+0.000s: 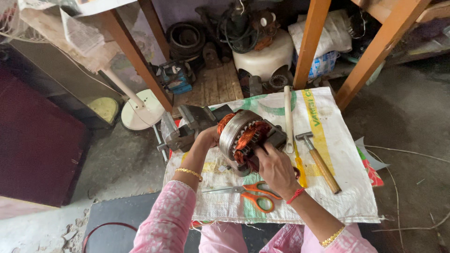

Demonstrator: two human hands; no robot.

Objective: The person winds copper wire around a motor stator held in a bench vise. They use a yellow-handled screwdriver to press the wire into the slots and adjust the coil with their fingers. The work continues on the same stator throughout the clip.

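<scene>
Copper-wound motor stator (246, 138), steel ring with orange-red coils, held upright at the centre of the frame, above a white woven sack (337, 187) spread as a work mat. Left hand (208, 137) at the stator's left rim, fingers wrapped around the back edge, gripping it. Right hand (276, 168) at the lower right of the stator, fingers curled onto the coils and pressing against the windings. Orange-handled scissors (253, 194), lying closed on the sack just below the right hand. Wooden-handled hammer (321, 161), lying on the sack to the right of the stator. Yellow-handled screwdriver (300, 171), between the hammer and the right hand. White rod (288, 117), lying along the sack just right of the stator. Grey bench vise (180, 129), at the sack's upper left edge, just beside the left hand.
</scene>
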